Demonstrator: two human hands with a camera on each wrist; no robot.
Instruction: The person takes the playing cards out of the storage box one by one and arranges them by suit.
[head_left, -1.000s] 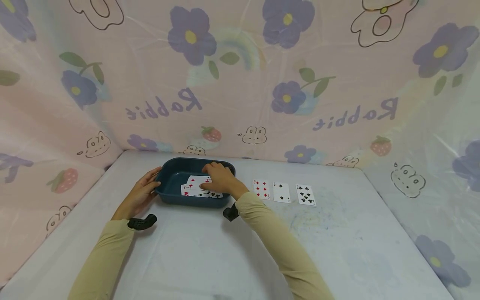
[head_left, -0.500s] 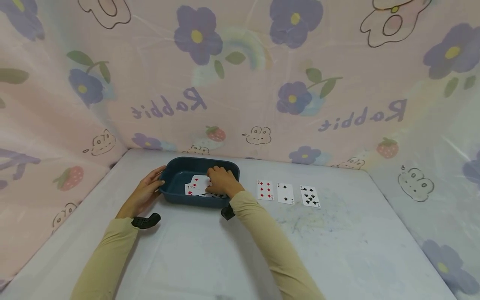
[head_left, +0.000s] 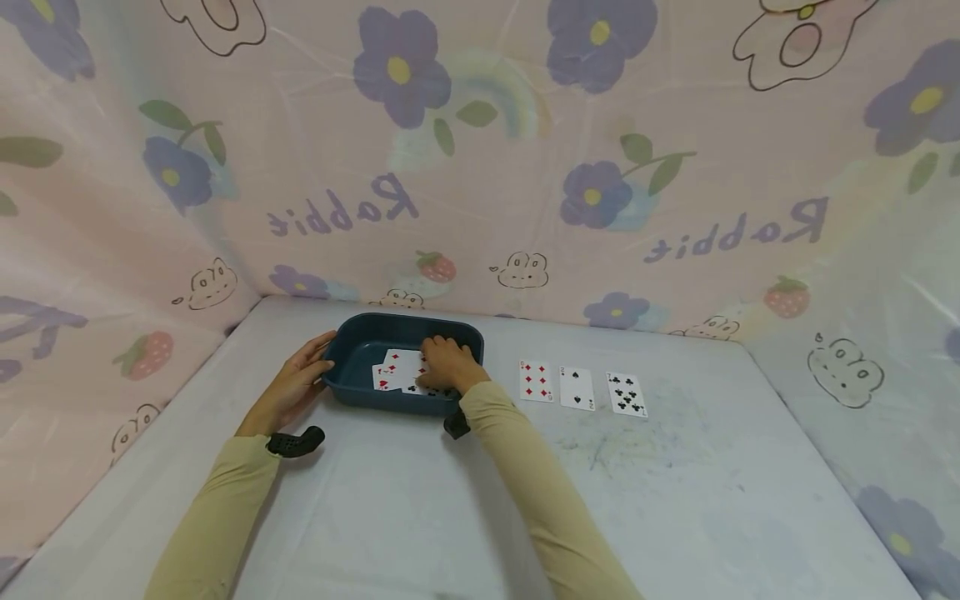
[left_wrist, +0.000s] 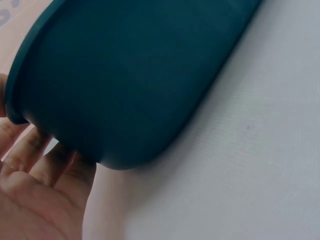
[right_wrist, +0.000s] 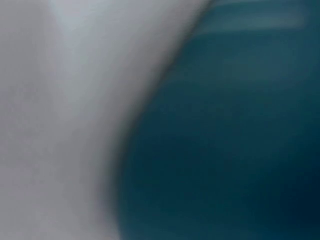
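A dark teal plastic tub sits on the table with several loose playing cards face up inside. At its left end, my left hand holds the rim, thumb over the edge; the left wrist view shows its fingers against the outer wall. My right hand reaches into the tub over the cards, fingers bent down and thumb near the pile. Whether it pinches a card is hidden. The right wrist view has only the tub's blurred wall.
Right of the tub, a diamonds card, a two of spades and a clubs card lie face up in a spaced row on the white-covered table. A patterned curtain rises behind and along both sides.
My right hand has sunk lower over the cards in the tub, its fingers drawn closer together. My left hand stays at the rim. The whole view has shifted slightly.
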